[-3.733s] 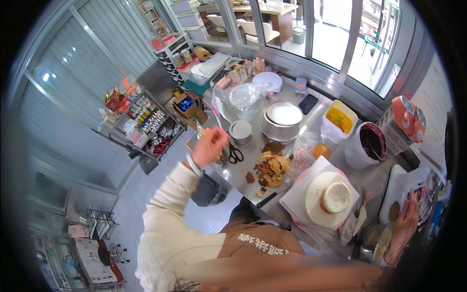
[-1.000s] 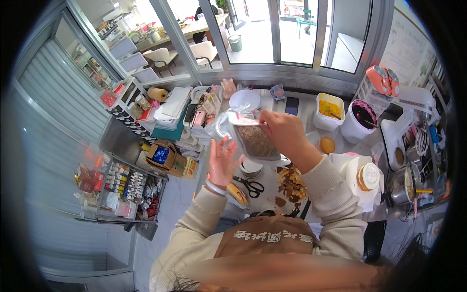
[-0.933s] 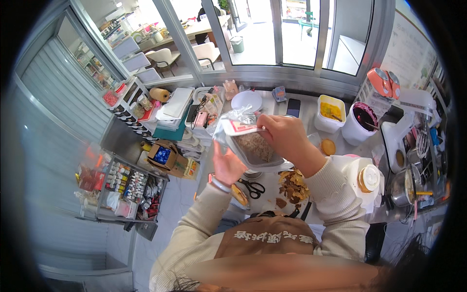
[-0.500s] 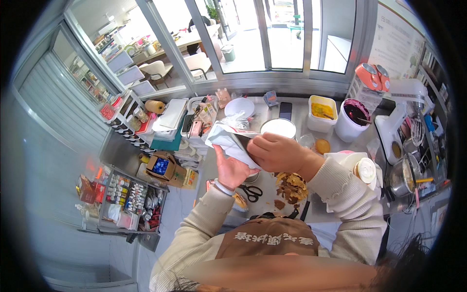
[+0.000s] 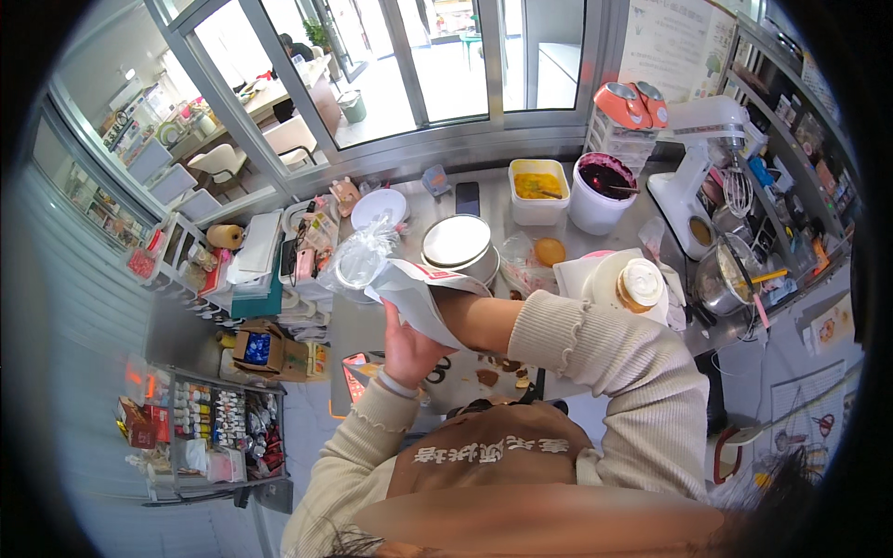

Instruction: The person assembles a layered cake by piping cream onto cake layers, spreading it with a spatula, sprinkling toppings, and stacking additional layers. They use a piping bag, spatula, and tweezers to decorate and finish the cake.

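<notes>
A white paper bag with red print [image 5: 409, 296] is held up over the worktop, its mouth turned toward the right. My left hand [image 5: 411, 352] grips it from below, the thumb raised along its side. My right hand [image 5: 454, 312] reaches into the mouth of the bag; its fingers are hidden inside. Beneath my arms, broken brown pieces [image 5: 498, 372] lie on the metal worktop, partly covered. Black scissors [image 5: 437, 371] show beside my left wrist. Just beyond the bag stand a round white-topped tin [image 5: 456, 240] and crumpled clear plastic [image 5: 361, 253].
At the back are a tub of yellow filling [image 5: 538, 191], a white bucket of dark purple filling [image 5: 600, 200] and a phone [image 5: 467, 198]. To the right stand a small cream-topped cake [image 5: 640, 282], a stand mixer [image 5: 688, 177] and a metal bowl [image 5: 724, 274].
My right hand has gone from the bag's upper edge into its mouth. The view has swung right, so the worktop things appear farther left.
</notes>
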Demonstrator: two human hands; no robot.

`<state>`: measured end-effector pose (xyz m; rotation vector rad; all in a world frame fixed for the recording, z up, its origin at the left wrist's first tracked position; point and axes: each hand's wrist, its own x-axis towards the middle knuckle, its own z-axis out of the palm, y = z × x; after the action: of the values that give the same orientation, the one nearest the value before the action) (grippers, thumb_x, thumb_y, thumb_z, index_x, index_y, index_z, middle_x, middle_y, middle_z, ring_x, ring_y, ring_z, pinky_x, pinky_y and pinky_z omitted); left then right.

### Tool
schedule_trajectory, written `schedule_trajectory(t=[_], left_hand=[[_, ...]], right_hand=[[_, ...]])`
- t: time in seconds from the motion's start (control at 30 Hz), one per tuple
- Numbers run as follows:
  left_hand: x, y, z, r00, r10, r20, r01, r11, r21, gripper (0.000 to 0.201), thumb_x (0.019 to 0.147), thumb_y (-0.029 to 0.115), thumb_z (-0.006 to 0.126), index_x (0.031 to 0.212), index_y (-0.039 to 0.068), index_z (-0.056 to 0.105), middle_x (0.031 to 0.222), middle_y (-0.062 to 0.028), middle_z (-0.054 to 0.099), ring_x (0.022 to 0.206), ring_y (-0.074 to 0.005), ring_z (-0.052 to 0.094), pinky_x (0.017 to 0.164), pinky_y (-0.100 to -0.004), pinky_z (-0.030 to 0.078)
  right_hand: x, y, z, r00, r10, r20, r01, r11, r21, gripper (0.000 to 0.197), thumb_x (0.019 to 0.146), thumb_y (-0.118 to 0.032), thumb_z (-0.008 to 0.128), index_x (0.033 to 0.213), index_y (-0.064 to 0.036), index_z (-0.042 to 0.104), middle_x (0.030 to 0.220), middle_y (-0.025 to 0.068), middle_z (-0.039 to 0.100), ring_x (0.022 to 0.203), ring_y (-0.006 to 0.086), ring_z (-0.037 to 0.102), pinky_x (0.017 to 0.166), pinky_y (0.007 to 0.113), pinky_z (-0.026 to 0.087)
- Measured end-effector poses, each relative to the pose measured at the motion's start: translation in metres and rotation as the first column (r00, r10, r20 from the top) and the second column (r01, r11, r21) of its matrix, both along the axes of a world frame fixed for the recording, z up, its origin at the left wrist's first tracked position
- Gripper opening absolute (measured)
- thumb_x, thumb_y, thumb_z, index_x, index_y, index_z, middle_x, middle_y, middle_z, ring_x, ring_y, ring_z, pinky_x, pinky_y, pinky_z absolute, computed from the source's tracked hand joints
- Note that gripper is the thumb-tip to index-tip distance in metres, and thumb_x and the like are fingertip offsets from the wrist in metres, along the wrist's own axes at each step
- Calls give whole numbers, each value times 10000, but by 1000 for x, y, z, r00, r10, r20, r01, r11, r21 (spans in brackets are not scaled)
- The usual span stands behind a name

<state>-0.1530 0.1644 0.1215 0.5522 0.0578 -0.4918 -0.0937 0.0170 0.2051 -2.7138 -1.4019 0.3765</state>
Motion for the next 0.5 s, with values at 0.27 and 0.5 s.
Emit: schedule_trajectory(t=[0.27, 0.5], left_hand=[[1, -32, 5, 999, -23, -40, 27, 994, 102, 567, 1067, 602, 304, 1418, 205, 507, 1398, -35, 598, 1274, -298, 565, 1014, -595, 437], [17, -88, 53, 996, 91, -5, -87, 963, 255, 599, 1073, 574, 348, 1485, 149, 443, 1448, -53, 568, 1300, -260, 564, 1038, -497, 457]], right_hand=[[11, -40, -14, 987, 1, -159, 31, 979, 202, 517, 985, -196, 506, 1486, -77, 467, 1495, 87, 501, 1391, 234, 448, 1161, 359, 335], [18, -96, -15, 751, 221, -622, 346, 671, 656, 536, 1049, -301, 375, 1555, -126, 342, 1566, 55, 410, 1467, 208, 333, 1203, 325, 237]])
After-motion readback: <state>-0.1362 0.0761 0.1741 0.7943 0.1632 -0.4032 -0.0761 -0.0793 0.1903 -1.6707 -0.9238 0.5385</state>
